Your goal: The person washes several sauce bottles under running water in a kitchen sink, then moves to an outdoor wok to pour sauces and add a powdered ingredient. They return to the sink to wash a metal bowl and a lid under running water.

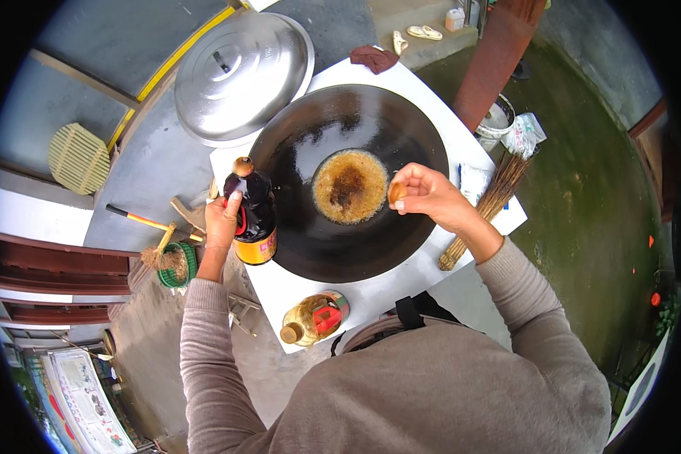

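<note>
My left hand point(222, 224) grips the red handle of a large dark sauce bottle point(255, 204), which stands upright over the left edge of the wok. Between the fingertips of my right hand point(425, 196) is a small brown-orange cap point(397, 193), over the wok's right side. The big black wok point(340, 255) is set in a white-topped stove point(386, 289). Bubbling yellowish liquid point(350, 186) with a dark brown patch fills its middle. A bottle of yellow oil point(314, 319) with a red handle is at the near edge of the white top.
A large metal lid point(244, 76) lies beyond the wok at left. A straw brush point(485, 213) and a plastic packet point(474, 181) lie at right, a dark red cloth point(374, 59) at the far corner. Beyond stand a rusty post point(496, 57) and a white bucket point(496, 119).
</note>
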### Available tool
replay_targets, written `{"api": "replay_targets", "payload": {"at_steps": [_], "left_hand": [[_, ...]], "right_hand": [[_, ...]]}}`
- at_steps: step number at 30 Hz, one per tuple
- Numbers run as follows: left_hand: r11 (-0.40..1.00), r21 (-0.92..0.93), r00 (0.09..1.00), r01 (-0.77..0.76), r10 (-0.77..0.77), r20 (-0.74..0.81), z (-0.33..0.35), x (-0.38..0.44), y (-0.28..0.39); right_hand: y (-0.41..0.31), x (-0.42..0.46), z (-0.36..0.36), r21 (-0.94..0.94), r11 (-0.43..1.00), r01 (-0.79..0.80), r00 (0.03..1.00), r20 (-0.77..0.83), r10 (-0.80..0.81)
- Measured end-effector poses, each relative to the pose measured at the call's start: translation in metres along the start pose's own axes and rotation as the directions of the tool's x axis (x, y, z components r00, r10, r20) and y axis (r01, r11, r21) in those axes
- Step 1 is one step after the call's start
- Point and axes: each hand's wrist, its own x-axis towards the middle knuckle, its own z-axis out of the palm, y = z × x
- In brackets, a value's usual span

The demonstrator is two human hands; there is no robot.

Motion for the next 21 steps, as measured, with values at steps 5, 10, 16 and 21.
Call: {"api": "replay_targets", "payload": {"at_steps": [5,10,16,21], "left_hand": [[0.982,-0.174,0.992,-0.072,0.053,-0.115,-0.024,-0.049,0.016],[0.959,-0.253,0.97,-0.126,0.066,-0.234,-0.05,-0.102,0.007],[0.928,-0.369,0.954,-0.05,-0.065,-0.292,-0.065,-0.169,-0.007],[0.888,-0.456,0.897,-0.063,-0.15,-0.417,-0.067,-0.223,-0.02]], "right_hand": [[-0.006,0.078,0.083,-0.239,0.956,0.171,0.96,0.258,-0.107],[-0.016,0.127,0.182,-0.162,0.958,0.236,0.865,0.484,-0.132],[-0.026,0.108,0.252,-0.347,0.692,0.632,0.651,0.722,-0.232],[-0.03,0.088,0.301,-0.336,0.395,0.855,0.405,0.908,-0.106]]}}
